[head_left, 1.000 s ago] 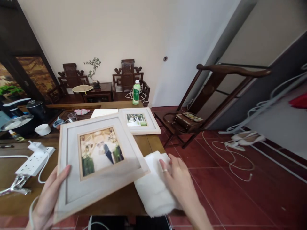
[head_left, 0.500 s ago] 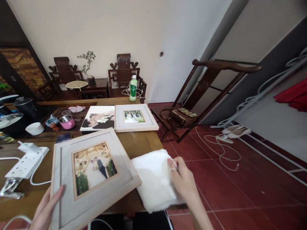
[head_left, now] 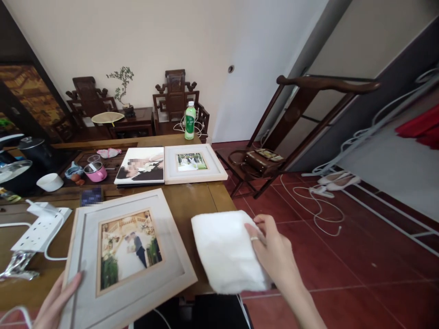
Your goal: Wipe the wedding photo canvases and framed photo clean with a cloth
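My left hand (head_left: 56, 304) grips the near left edge of a large pale wooden picture frame (head_left: 125, 256) with a wedding photo in it, held low over the brown wooden table (head_left: 192, 201). A folded white cloth (head_left: 224, 251) lies at the table's near right corner. My right hand (head_left: 276, 253), a ring on one finger, pinches the cloth's right edge with curled fingers. Farther back lie a smaller framed photo (head_left: 194, 163) and a frameless photo print (head_left: 140, 165), side by side.
A white power strip (head_left: 39, 228) with cord lies at the left. A pink cup (head_left: 95, 172), white bowl (head_left: 50, 182) and dark pots stand at the back left. A green bottle (head_left: 190, 121) stands at the far edge. A dark wooden chair (head_left: 274, 151) and loose white cables (head_left: 318, 201) occupy the red tiled floor.
The large frame has come down and flatter toward the table, uncovering the print behind it. My right hand has gone from lying flat on the cloth to pinching its right edge.
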Motion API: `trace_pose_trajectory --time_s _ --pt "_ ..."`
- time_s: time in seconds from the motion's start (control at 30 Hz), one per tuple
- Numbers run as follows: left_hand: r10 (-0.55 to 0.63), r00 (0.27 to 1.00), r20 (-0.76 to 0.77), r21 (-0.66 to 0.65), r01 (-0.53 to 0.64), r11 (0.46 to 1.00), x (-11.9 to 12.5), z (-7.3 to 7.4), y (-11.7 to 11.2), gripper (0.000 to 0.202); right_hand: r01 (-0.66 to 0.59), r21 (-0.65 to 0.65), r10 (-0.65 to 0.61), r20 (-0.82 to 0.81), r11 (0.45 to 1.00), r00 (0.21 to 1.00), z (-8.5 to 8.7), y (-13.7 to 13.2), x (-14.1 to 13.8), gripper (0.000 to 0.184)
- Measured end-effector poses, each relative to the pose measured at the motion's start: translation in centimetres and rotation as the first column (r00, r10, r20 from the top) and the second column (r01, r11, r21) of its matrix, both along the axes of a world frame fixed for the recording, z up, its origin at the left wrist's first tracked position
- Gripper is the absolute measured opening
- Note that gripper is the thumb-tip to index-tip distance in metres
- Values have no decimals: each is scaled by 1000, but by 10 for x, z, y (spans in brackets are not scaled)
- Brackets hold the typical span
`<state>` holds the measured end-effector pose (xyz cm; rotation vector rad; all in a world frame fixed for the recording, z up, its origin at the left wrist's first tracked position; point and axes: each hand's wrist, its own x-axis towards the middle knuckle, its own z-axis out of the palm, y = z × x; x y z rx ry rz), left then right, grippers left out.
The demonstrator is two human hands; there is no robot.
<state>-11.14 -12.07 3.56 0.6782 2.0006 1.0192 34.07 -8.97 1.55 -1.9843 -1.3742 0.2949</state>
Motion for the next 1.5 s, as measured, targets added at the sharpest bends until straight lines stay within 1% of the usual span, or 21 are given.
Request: trace_pose_trajectory --time_s 0.1,0.17,0.27,0.33,0.43,0.5,0.57,0.6,0.63,0.67,0.7,0.77,0.9,0.97,1.0,1.07,1.13,1.23,1.37,1.43,1.5 --pt "-74 994 80 -11 76 997 15 3 2 43 -73 -6 72 -156 997 985 -4 -7 0 43" --pt "-136 989 65 -20 138 990 20 1 9 46 -87 -19 83 -172 996 982 -8 -13 -1 49" --pt "-280 955 -97 -44 277 960 22 0 24 54 -27 -71 21 -85 997 996 -12 -20 -4 48" --pt "-445 845 -298 -103 435 895 23 5 33 55 3 -98 -8 -49 995 999 -12 -23 -5 46" --pt "-531 617 -580 -273 467 841 29 12 40 51 -32 -121 22 -77 992 997 -10 -23 -3 46" --pt "-481 467 -742 -238 488 840 40 14 40 52 -83 -145 65 -120 986 991 -8 -21 1 48" --pt "-304 344 -888 -116 474 873 61 12 36 53 -145 -173 113 -181 974 977 -5 -18 6 51" --pt "-223 310 -924 -29 523 852 76 11 33 51 -175 -191 132 -219 966 967 -3 -15 9 54" --pt "-154 315 -937 72 605 793 94 11 31 48 -198 -212 140 -262 957 955 -2 -12 12 57" --pt "-197 339 -920 105 696 710 113 12 29 43 -217 -237 138 -310 947 941 0 -9 15 59" --pt "-310 337 -889 87 789 608 133 15 28 36 -230 -261 130 -351 938 927 1 -5 17 60" --pt "-474 260 -841 44 906 420 174 23 32 32 -238 -291 115 -384 927 916 1 2 18 55" --pt "-642 -62 -764 -258 942 216 233 43 64 36 -221 -218 154 -287 950 945 -5 7 15 45" --pt "-658 -240 -714 -389 917 87 246 47 86 26 -178 -152 136 -249 972 959 -8 0 12 50" --pt "-641 -296 -709 -416 909 40 249 47 96 25 -151 -129 115 -254 980 960 -8 -6 12 54" --pt "-644 -337 -687 -438 899 -4 250 43 111 28 -132 -119 86 -326 984 941 -6 -22 13 65" --pt "-649 -341 -680 -429 903 -25 249 38 119 31 -165 -125 90 -460 978 884 -5 -40 13 71" --pt "-649 -352 -674 -406 911 -73 248 31 122 35 -108 -91 40 -554 990 832 -6 -62 7 67" --pt "-653 -336 -679 -357 928 -106 248 24 123 32 150 -75 -167 -337 986 927 -14 -77 -9 52" --pt "-684 -286 -672 -300 949 -102 248 22 125 31 177 -43 -183 -192 983 964 -18 -83 -15 50" --pt "-759 -200 -620 -199 975 -95 249 23 126 31 211 93 -210 -15 973 978 -19 -91 -22 49"
